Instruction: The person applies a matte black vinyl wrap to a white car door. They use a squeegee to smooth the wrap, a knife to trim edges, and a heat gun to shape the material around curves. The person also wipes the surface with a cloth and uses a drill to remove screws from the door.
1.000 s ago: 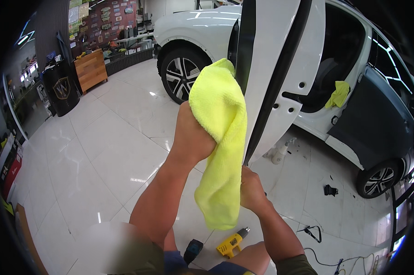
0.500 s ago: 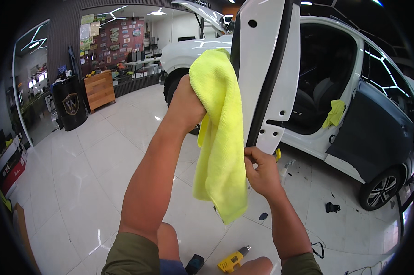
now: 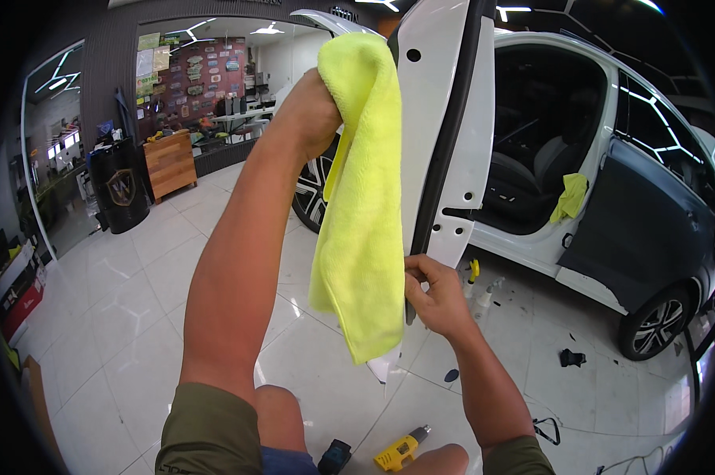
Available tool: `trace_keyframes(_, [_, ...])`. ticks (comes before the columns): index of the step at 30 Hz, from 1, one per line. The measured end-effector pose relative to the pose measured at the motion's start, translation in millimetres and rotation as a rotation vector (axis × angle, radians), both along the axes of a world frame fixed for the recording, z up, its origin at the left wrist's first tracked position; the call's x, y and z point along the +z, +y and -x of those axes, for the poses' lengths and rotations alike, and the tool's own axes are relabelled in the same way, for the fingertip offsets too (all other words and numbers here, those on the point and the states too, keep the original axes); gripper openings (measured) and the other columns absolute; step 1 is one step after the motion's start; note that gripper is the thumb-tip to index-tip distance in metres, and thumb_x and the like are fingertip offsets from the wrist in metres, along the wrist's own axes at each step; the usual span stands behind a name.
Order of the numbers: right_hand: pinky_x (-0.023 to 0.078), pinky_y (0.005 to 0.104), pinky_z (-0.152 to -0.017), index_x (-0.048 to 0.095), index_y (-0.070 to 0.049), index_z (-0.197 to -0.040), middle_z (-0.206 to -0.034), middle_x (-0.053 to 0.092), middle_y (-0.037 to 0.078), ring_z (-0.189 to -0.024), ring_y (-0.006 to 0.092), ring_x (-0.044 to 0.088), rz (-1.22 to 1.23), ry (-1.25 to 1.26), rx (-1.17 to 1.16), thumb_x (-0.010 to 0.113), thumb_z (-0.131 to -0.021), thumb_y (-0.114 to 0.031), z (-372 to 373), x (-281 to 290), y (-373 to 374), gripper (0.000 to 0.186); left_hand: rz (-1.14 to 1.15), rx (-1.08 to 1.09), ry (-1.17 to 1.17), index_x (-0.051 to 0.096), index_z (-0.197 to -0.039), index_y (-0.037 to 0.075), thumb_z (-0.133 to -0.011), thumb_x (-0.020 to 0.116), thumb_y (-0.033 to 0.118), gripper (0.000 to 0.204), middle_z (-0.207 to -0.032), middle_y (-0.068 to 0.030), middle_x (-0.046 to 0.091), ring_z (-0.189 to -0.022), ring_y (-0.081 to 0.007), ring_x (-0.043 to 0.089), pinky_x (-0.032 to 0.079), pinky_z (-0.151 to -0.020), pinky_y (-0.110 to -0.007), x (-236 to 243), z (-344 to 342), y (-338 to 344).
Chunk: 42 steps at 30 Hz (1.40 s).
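Observation:
A bright yellow-green microfiber cloth (image 3: 361,206) hangs in long folds from my raised left hand (image 3: 314,115). That hand is closed on the cloth's upper part, its fingertips hidden in the folds, beside the outer side of an open white car door (image 3: 433,103). Lower down, my right hand (image 3: 437,294) is closed in a pinch at the door's lower edge, next to the black rubber seal (image 3: 450,150). What its fingertips grip cannot be made out. A pale pointed tip (image 3: 384,368) shows just below the cloth; the rest of it is hidden.
Behind the door stands the white car with a dark grey rear door panel (image 3: 642,226); another yellow cloth (image 3: 570,198) hangs at its sill. Spray bottles (image 3: 484,294) stand on the tiled floor. A yellow heat gun (image 3: 403,449) lies near my legs, beside a dark pouch-like object (image 3: 334,457).
My left hand has moved up and slightly left with the cloth, against the door. My right hand stays pinched at the lower edge. The pale tip below the cloth now shows more.

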State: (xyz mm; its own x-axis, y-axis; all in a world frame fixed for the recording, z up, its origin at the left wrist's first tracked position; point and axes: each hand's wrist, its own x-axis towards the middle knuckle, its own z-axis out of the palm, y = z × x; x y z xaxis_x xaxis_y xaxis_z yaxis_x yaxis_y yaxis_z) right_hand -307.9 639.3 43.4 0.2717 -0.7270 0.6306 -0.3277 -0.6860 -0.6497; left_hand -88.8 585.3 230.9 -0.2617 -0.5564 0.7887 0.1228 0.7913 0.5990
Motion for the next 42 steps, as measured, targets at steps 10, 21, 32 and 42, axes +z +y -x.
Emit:
trace_keyframes(10, [0.049,0.0266,-0.063,0.065,0.003,-0.097,-0.077,0.068,0.011,-0.065,0.0140,0.062,-0.026,-0.065,-0.033,0.060,-0.091,-0.015,-3,-7,-4,0.020,-0.195,0.014,0.079,0.062,-0.115,0.005,-0.091,0.063,0.020,0.029,-0.101,-0.0050,0.066,-0.086,-0.0143,0.066,0.056,-0.073,-0.032,15,6,10])
trace_keyframes(21, [0.048,0.0303,-0.062,0.066,0.003,-0.096,-0.068,0.063,0.011,-0.063,0.0159,0.060,-0.188,-0.077,0.026,0.057,-0.095,-0.030,-1,22,-14,0.034,-0.192,0.095,0.166,0.064,-0.104,0.002,-0.090,0.060,0.012,0.018,-0.092,-0.0057,0.066,-0.078,-0.0146,0.064,0.053,-0.069,-0.031,-89,18,28])
trace_keyframes(32, [0.048,0.0259,-0.073,0.063,0.003,-0.096,-0.078,0.061,0.005,-0.074,0.0122,0.059,-0.149,-0.151,0.023,0.048,-0.100,-0.033,16,63,18,0.040,0.309,0.778,0.012,0.065,-0.085,-0.003,-0.082,0.059,0.007,0.013,-0.078,-0.0232,0.066,-0.074,-0.0380,0.066,0.051,-0.064,-0.040,-39,35,53])
trace_keyframes(42, [0.050,0.0274,-0.071,0.062,0.004,-0.098,-0.081,0.064,0.007,-0.074,0.0122,0.062,-0.219,-0.172,-0.112,0.049,-0.100,-0.028,39,-45,45,0.034,0.252,0.756,-0.172,0.063,-0.085,0.000,-0.081,0.059,0.009,0.011,-0.076,-0.0227,0.064,-0.075,-0.0433,0.061,0.049,-0.061,-0.044,-156,40,49])
